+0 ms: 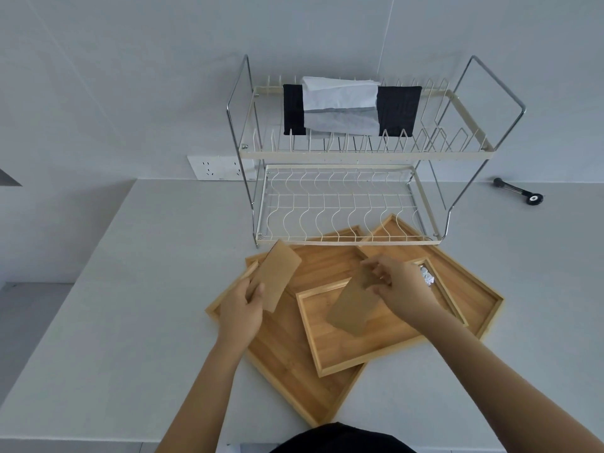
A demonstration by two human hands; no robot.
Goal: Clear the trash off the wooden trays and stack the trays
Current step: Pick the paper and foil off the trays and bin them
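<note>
Three wooden trays lie overlapping on the white counter: a large left tray (287,371), a large right tray (470,289) and a smaller tray (353,351) resting on top of both. My left hand (242,305) holds a brown paper piece (277,276) lifted above the left tray. My right hand (398,286) pinches the upper end of a second brown paper piece (353,308) over the small tray. A crumpled bit of foil (426,276) sits in the small tray's far right corner, partly hidden by my right hand.
A two-tier wire dish rack (343,204) stands just behind the trays, its lower shelf overhanging their far corners; black and white cloths (346,106) lie on its upper tier. A black tool (519,191) lies at the back right. A wall socket (219,168) is behind the rack.
</note>
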